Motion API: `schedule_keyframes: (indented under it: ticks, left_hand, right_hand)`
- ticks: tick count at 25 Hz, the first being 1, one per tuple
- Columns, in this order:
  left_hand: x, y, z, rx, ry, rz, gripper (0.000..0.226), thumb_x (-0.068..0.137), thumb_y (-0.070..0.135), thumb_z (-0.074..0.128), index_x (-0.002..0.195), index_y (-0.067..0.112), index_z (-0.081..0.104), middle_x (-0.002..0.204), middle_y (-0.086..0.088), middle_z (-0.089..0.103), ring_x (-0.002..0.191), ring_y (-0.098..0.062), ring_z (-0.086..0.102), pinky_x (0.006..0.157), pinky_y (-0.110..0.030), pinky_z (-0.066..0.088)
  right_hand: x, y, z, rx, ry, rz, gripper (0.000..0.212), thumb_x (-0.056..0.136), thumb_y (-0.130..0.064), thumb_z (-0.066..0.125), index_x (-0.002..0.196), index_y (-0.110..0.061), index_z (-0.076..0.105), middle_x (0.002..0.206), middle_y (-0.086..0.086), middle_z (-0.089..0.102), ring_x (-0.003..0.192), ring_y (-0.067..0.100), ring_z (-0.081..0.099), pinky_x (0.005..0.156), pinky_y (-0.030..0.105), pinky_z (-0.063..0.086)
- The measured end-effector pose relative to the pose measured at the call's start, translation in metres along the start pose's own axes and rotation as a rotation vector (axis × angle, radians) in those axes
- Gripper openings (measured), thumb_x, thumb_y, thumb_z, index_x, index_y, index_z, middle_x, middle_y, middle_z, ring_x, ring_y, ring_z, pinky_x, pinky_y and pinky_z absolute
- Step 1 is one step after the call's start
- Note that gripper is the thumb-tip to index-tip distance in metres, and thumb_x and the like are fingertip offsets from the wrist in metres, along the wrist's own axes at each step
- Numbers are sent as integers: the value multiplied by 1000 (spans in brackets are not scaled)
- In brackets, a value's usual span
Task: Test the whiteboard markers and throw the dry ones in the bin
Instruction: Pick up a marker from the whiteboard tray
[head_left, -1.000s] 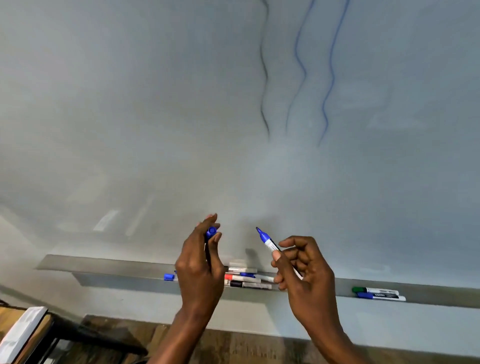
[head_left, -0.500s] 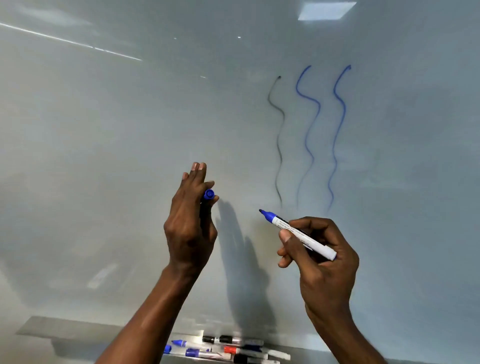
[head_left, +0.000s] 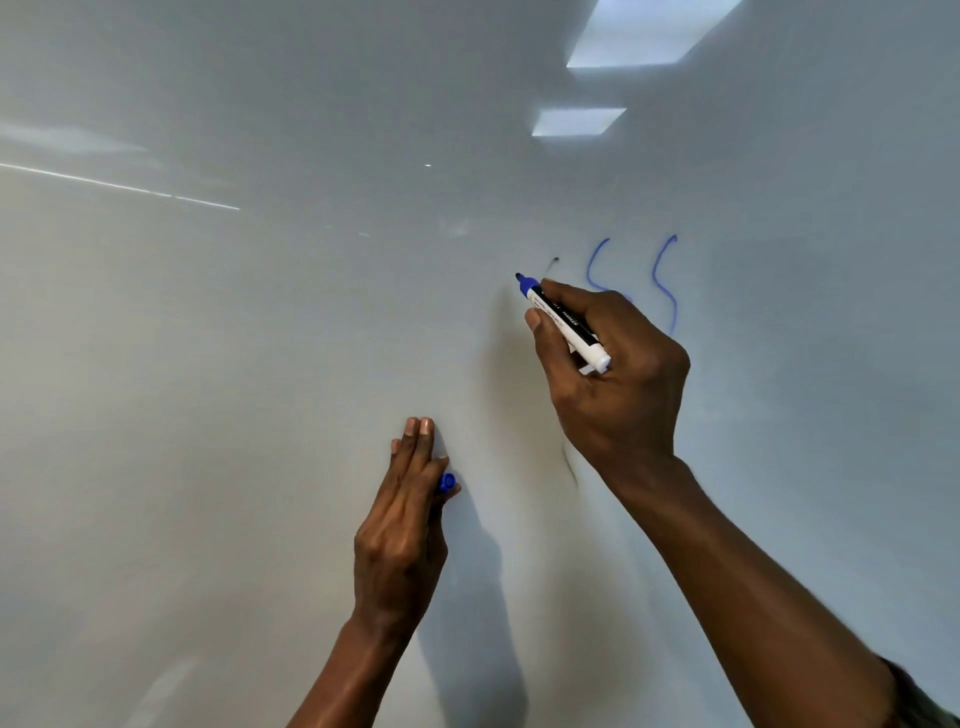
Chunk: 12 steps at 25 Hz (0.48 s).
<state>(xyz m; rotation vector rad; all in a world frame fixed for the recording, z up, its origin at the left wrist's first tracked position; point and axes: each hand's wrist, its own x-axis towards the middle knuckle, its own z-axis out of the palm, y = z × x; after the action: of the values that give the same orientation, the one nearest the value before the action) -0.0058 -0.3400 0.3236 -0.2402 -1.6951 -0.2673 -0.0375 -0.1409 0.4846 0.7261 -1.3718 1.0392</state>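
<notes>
Right hand (head_left: 613, 395) pinches white-barrelled blue-tipped marker (head_left: 569, 328), nib near glossy white whiteboard (head_left: 260, 364) centre-frame for test stroke; left hand (head_left: 400, 540) thumb-pins blue plastic cap (head_left: 447, 482) for recapping.

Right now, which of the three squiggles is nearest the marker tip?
The dark leftmost squiggle, beside the tip of the blue marker. The middle blue squiggle and the right blue squiggle sit farther right, partly behind the right hand.

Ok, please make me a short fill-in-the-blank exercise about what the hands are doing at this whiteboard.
The right hand grips the marker, whose tip is ___.
The left hand holds its blue ___.
The whiteboard shows ___ blue lines.
Missing words: blue; cap; two.
</notes>
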Motion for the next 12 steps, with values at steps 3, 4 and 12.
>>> schedule_keyframes:
  ticks: [3,4,12]
  left_hand:
    - [-1,-5,-1,-18,-27,6,35,104,6,65,136,-6,68,158,-18,54,150,-30,52,106,-52,59]
    - [-1,-5,-1,-17,-33,5,36,103,6,66,138,-6,67,159,-17,53,151,-28,50,106,-52,59]
    - [-1,-10,-4,-34,-44,39,40,97,-5,72,137,-5,68,159,-16,53,152,-27,49,109,-50,57]
  right_hand:
    - [5,1,14,-46,20,-3,23,99,-27,74,116,-12,78,97,-2,78,79,7,68,65,23,54]
    - [6,1,18,-55,21,-3,23,100,-27,74,116,-12,78,97,-2,78,80,9,70,65,25,55]
    - [-42,1,9,-156,-25,-25,18,99,-23,73,110,-11,80,88,1,75,71,15,68,59,34,54]
